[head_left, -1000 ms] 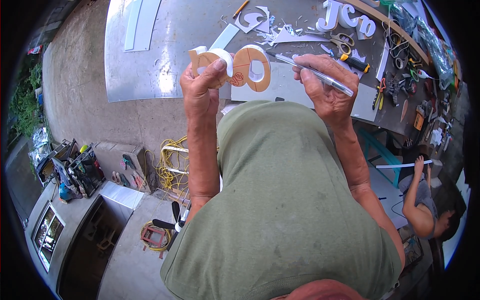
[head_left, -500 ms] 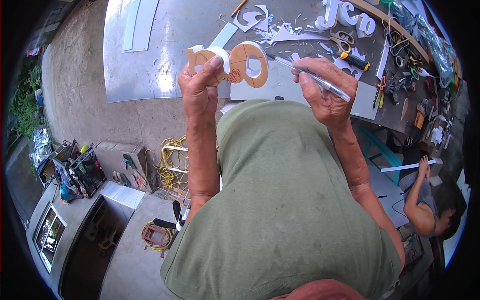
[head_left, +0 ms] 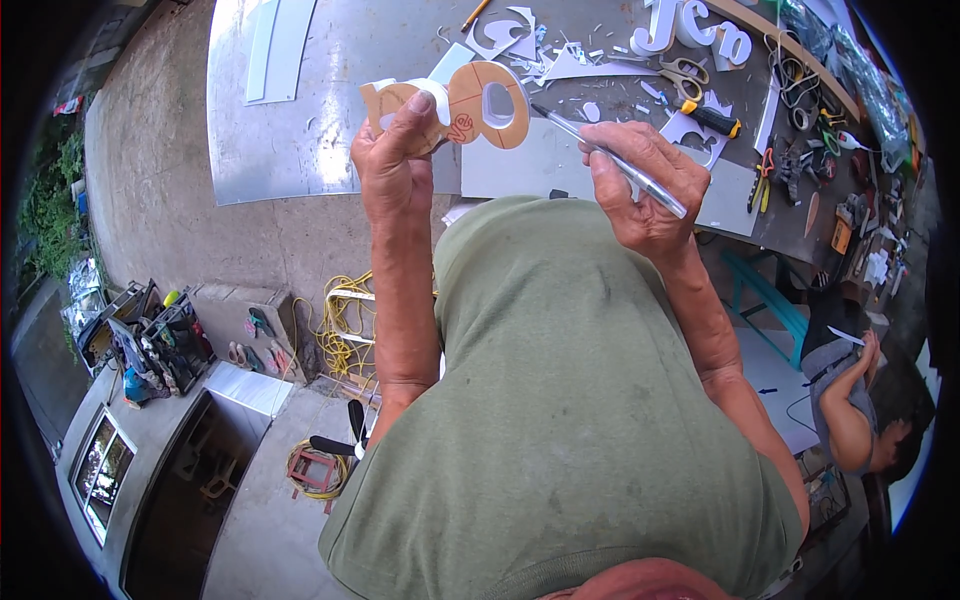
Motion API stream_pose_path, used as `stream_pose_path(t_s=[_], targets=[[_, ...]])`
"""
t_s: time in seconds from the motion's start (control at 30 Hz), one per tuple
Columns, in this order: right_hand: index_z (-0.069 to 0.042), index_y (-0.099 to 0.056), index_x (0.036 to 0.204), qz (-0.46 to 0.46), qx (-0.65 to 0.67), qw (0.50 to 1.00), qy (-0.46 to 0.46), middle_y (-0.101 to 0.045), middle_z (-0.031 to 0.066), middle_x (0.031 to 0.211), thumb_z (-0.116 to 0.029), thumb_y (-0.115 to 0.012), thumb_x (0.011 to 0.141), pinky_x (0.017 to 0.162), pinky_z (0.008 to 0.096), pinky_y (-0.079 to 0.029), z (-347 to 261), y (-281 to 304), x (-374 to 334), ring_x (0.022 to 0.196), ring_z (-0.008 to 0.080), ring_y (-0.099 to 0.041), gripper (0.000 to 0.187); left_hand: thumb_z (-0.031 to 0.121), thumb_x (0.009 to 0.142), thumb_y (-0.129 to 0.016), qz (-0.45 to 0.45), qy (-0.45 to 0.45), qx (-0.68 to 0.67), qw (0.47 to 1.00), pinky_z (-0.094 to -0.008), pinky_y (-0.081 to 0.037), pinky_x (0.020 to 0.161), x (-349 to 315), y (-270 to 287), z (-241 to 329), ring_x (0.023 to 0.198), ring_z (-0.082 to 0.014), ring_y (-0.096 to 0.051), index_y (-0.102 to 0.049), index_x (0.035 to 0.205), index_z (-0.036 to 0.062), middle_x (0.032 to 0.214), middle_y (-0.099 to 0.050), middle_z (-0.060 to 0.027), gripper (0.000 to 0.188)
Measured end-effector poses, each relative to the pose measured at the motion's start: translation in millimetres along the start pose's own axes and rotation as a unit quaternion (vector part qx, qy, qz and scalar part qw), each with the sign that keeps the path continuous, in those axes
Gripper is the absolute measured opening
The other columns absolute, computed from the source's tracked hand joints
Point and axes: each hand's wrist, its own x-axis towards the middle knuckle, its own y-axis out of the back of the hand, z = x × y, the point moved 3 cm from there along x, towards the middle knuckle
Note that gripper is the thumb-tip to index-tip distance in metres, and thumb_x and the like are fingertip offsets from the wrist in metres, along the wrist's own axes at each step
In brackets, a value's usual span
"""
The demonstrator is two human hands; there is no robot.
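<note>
My left hand (head_left: 394, 168) is closed on a cut-out letter piece (head_left: 467, 96), with the thumb over its left part. The piece has a tan face with red marks, thick white sides and an oval hole near its right end. In my right hand (head_left: 652, 192) is a slim pen-shaped tool (head_left: 612, 152) with a clear, silvery barrel and a dark pointed tip. The tip points at the piece's right edge, seemingly just apart from it. Whether the tool is a pen or a craft knife I cannot tell.
White cut-out letters (head_left: 697, 30), scissors (head_left: 684, 78), a yellow-black tool (head_left: 711, 119) and white scraps (head_left: 570, 66) lie on the table. Pliers (head_left: 763, 184) and more tools crowd its right side. At far right another person (head_left: 848, 405) holds a white strip.
The cut-out piece has moved slightly up and left with my left hand. My right hand has shifted slightly down and left. The other person's white strip has swung and looks shorter.
</note>
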Motion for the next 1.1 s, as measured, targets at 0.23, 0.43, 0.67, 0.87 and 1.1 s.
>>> stream_pose_path(t_s=[0.23, 0.43, 0.67, 0.87, 1.1], targets=[[0.000, -0.071, 0.102, 0.009, -0.030, 0.999, 0.037, -0.072, 0.0129, 0.088, 0.004, -0.066, 0.077, 0.064, 0.0319, -0.056, -6.6, -1.6, -1.3, 0.072, 0.0241, -0.071, 0.025, 0.009, 0.083, -0.078, -0.005, -0.010, -0.011, 1.000, -0.0388, -0.061, 0.077, 3.6, -3.7, -0.4, 0.090, -0.0209, -0.070, -0.057, 0.111, -0.0039, 0.100, -0.067, -0.0115, 0.038], [0.001, -0.069, 0.103, 0.011, -0.054, 0.996, 0.065, -0.071, 0.0130, 0.088, 0.005, -0.066, 0.075, 0.063, 0.0323, -0.056, -7.3, -5.8, -4.0, 0.072, 0.0247, -0.070, 0.028, 0.013, 0.083, -0.080, 0.023, -0.015, 0.002, 1.000, -0.0489, -0.059, 0.083, 6.4, -8.1, -3.2, 0.093, -0.0240, -0.070, -0.061, 0.110, -0.0027, 0.099, -0.068, -0.0102, 0.036], [0.001, -0.069, 0.103, 0.008, -0.064, 0.995, 0.072, -0.071, 0.0132, 0.088, 0.005, -0.066, 0.074, 0.062, 0.0326, -0.056, -7.9, -8.4, -5.4, 0.071, 0.0245, -0.070, 0.029, 0.015, 0.083, -0.081, 0.030, -0.009, 0.009, 0.999, -0.0502, -0.059, 0.086, 10.8, -9.2, -5.6, 0.096, -0.0259, -0.069, -0.059, 0.114, -0.0055, 0.105, -0.067, -0.0134, 0.044], [0.003, -0.071, 0.103, -0.012, -0.070, 0.996, 0.053, -0.073, 0.0141, 0.090, 0.006, -0.065, 0.078, 0.069, 0.0316, -0.058, -10.9, -11.5, -9.1, 0.076, 0.0224, -0.072, 0.027, 0.009, 0.081, -0.081, 0.033, -0.003, -0.019, 0.999, -0.0500, -0.060, 0.085, 14.4, -7.7, -10.4, 0.094, -0.0241, -0.071, -0.054, 0.113, -0.0019, 0.101, -0.069, -0.0126, 0.044], [0.002, -0.069, 0.103, -0.012, -0.066, 0.995, 0.070, -0.070, 0.0137, 0.087, 0.005, -0.067, 0.075, 0.063, 0.0317, -0.057, -6.3, -15.6, -9.1, 0.072, 0.0234, -0.070, 0.028, 0.008, 0.082, -0.080, 0.044, 0.005, -0.020, 0.999, -0.0503, -0.060, 0.085, 16.0, -10.9, -12.2, 0.092, -0.0225, -0.072, -0.057, 0.112, -0.0017, 0.098, -0.070, -0.0120, 0.039]])
